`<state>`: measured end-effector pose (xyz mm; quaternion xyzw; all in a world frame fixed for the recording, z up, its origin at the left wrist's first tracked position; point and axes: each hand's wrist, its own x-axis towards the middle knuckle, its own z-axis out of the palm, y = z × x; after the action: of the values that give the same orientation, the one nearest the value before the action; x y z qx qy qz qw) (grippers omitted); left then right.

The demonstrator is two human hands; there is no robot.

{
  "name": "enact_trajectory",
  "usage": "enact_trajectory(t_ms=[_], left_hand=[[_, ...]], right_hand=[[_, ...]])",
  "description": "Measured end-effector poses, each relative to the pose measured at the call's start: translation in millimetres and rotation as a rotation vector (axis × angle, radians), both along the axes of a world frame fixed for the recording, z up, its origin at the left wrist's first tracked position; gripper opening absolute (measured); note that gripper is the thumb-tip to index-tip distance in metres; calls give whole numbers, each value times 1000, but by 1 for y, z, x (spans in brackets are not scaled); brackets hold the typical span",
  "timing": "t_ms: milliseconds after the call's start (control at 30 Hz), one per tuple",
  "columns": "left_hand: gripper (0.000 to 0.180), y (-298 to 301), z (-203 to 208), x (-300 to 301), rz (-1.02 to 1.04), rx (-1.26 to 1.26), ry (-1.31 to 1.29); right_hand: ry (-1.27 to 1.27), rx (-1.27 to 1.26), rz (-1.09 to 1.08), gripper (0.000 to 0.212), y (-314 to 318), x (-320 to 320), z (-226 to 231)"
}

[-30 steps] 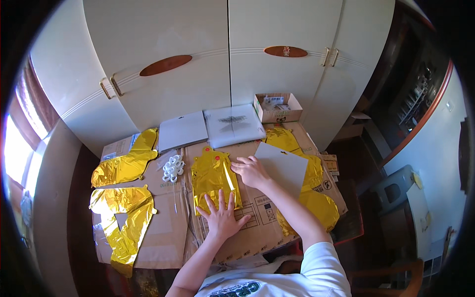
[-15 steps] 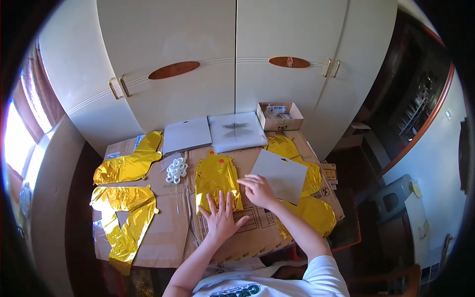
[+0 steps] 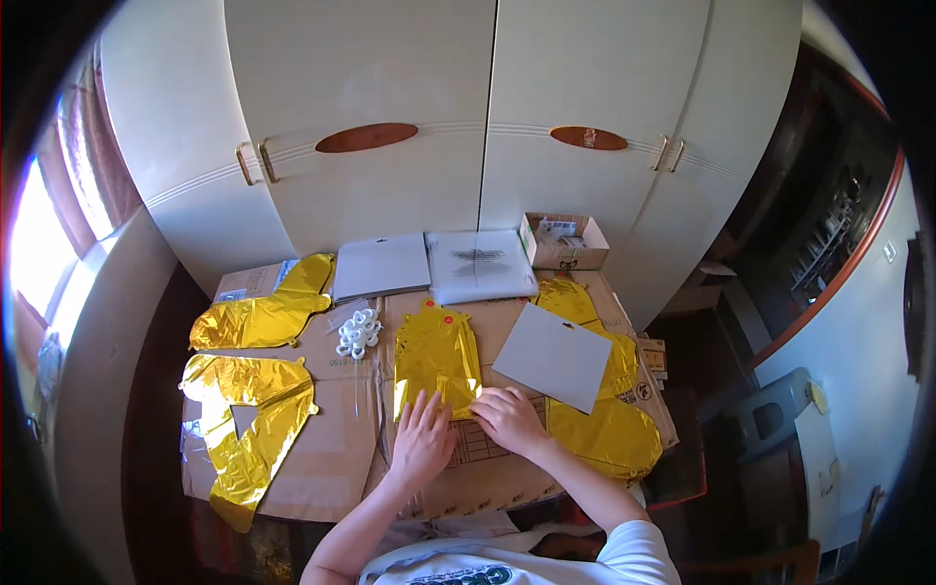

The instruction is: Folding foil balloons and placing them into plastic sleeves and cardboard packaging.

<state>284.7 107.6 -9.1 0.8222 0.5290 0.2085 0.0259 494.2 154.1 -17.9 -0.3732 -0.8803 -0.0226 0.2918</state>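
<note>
A gold foil balloon (image 3: 436,346), flat and folded into a rounded block, lies before me with two small red spots at its far end. My left hand (image 3: 423,447) rests on its near edge, fingers slightly apart over the foil, thumb mostly hidden. At the near right corner, the bent fingers of my right hand (image 3: 509,419) close on the foil. Right of it, a grey-white card (image 3: 554,356) with a hanging slot lies tilted over other gold foil balloons (image 3: 612,439). White rings (image 3: 359,333) are heaped to the left.
Cardboard (image 3: 327,458) covers the table. Two flat gold balloons (image 3: 278,317) lie on the left, one shaped with a triangular hole. A stack of cards (image 3: 382,265), a pile of clear plastic bags (image 3: 478,265) and an open carton (image 3: 565,255) line the back, before white cabinets (image 3: 361,78).
My left hand has drawn back from its spread position toward the balloon's near edge. My right hand has moved down to the near right corner. The whole view has shifted slightly.
</note>
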Motion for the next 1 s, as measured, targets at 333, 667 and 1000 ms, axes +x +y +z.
enact_trajectory(t_ms=[333,667,1000], left_hand=[[66,10,-4,-36,-175,-90,41],[88,4,-13,-37,-72,-66,238],[91,0,-10,-35,-35,-55,279]], right_hand=[[-18,-38,67,23,8,-2,-14],[-6,-176,11,30,10,0,-15],[-43,-212,14,31,9,2,-13]])
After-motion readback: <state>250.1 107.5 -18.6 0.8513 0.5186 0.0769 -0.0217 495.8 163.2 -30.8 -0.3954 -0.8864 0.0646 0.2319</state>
